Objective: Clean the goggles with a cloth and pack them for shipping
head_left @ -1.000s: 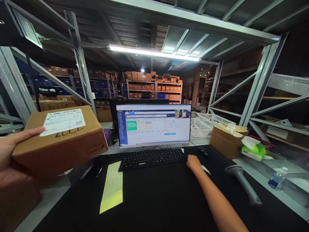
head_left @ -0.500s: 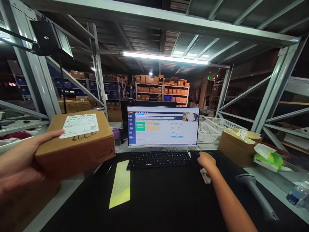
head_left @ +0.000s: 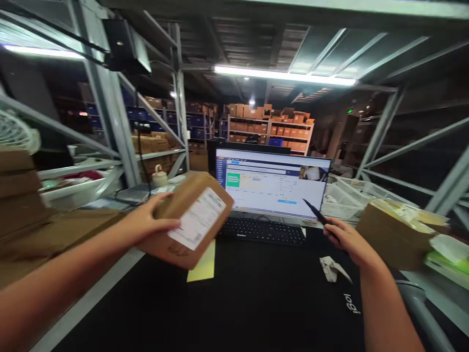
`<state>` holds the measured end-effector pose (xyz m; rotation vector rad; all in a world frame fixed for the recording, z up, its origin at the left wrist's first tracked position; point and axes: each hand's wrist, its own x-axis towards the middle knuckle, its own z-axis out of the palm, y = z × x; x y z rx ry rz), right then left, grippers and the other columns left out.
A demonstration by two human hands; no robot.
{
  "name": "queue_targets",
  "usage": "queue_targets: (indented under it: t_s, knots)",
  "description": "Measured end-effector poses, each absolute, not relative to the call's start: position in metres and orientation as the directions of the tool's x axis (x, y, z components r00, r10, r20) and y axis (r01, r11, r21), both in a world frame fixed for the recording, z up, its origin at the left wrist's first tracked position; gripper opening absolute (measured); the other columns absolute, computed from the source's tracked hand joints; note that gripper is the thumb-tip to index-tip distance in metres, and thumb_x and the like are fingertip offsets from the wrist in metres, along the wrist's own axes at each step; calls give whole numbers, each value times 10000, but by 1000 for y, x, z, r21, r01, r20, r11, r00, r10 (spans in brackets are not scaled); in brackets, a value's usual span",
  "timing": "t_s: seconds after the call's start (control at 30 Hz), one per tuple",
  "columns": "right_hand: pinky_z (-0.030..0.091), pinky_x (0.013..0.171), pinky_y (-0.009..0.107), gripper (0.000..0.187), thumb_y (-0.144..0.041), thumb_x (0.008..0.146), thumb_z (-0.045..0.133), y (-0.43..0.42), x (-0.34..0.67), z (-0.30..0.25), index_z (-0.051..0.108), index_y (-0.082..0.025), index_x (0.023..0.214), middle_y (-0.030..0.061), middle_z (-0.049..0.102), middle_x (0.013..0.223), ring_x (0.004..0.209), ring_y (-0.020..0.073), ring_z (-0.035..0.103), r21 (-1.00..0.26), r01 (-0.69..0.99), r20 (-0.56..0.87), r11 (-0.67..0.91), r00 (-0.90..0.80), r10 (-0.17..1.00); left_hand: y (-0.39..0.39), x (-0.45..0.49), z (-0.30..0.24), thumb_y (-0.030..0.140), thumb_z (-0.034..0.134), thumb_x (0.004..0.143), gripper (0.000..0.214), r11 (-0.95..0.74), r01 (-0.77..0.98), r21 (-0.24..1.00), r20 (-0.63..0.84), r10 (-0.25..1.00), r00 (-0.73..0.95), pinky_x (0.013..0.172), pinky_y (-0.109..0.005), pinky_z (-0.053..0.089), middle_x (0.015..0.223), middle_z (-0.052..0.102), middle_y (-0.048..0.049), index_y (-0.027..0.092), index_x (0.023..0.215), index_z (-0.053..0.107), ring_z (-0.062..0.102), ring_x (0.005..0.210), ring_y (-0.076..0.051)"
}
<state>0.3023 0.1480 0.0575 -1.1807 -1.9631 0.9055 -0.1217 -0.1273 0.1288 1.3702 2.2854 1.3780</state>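
Observation:
My left hand grips a brown cardboard box, its thumb on the near face and the other fingers hidden behind. The box is tilted in the air over the left side of the desk mat. It bears a white shipping label and a blurred dark scrawl. In my right hand, closed, is a slim black pointed tool, whose tip points up and left in front of the monitor; blur hides whether it is a knife or a pen. Partly under the box lies a yellow sheet.
A black keyboard lies below the monitor. Crumpled white paper rests on the black desk mat. At right stand an open carton, a tissue pack and a grey scanner. More cartons are stacked at left.
My left hand has brought the box rightward over the mat and tilted it. My right hand has lifted from beside the keyboard, the black tool now plainly showing. The view has turned left.

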Motion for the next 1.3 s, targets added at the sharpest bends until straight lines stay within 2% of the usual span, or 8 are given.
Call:
queue_targets:
  t_s: [0.17,0.33,0.43,0.57,0.67,0.93,1.13,1.3]
  knots:
    - [330,423,207,571,-624,816,637,126,285,58,608,-184,1179,-15,577,665,469,94,440,-906,188,223,380,-551,804,-120,-84,93,330,852,480,1073,-55,933,355,209,978,-22,1118,-497,360,1421,528,-94,278,1463,424,486,1295,-367]
    - [527,617,284,444,-558,918,526,109,274,52,596,-196,1164,66,706,881,681,172,651,-800,296,236,521,-644,728,-123,-51,63,337,890,472,1180,-346,883,316,109,938,329,1080,-476,431,1373,533,-119,274,1511,335,530,1248,-351]
    - [550,802,362,351,-456,957,476,95,263,46,608,-221,1182,92,735,1018,881,228,693,-674,418,253,610,-645,721,-141,-44,33,272,860,606,955,-297,925,238,275,934,229,1063,-476,471,1412,520,-138,274,1448,410,538,1270,-327]
    - [545,804,367,349,-386,963,449,61,226,50,652,-225,1197,85,758,1015,920,256,706,-488,479,264,730,-716,646,-177,-28,-17,210,733,808,481,-183,983,-3,628,765,144,969,-444,560,1215,667,-118,231,1260,571,646,1111,-276]
    - [539,857,359,336,-353,964,477,27,183,65,687,-245,1202,65,756,1124,1018,263,707,-312,408,227,858,-845,484,-191,-10,-41,161,650,876,439,-87,996,-32,760,645,81,955,-410,583,1143,687,-123,188,1306,562,652,1104,-264]
    - [522,652,283,291,-237,936,552,-22,95,105,745,-266,1152,82,786,857,751,245,749,229,177,28,957,-984,175,-183,3,-48,221,643,888,455,-45,996,79,821,570,-39,900,-460,611,1018,641,-139,169,1332,554,644,1029,-296]
    - [518,622,289,223,-147,885,587,-33,100,128,797,-191,947,104,770,778,723,268,751,328,153,-120,932,-972,201,-183,-1,-53,233,643,894,362,-45,997,59,821,570,-23,930,-438,583,1035,627,-147,113,1229,580,612,1070,-299]
    - [491,585,285,170,-161,838,643,-21,143,137,792,-244,838,55,767,739,690,252,742,302,221,-161,927,-947,278,-182,-2,-39,353,746,823,449,-14,999,35,784,620,-19,873,-452,572,1036,633,-151,89,1151,589,621,980,-298]
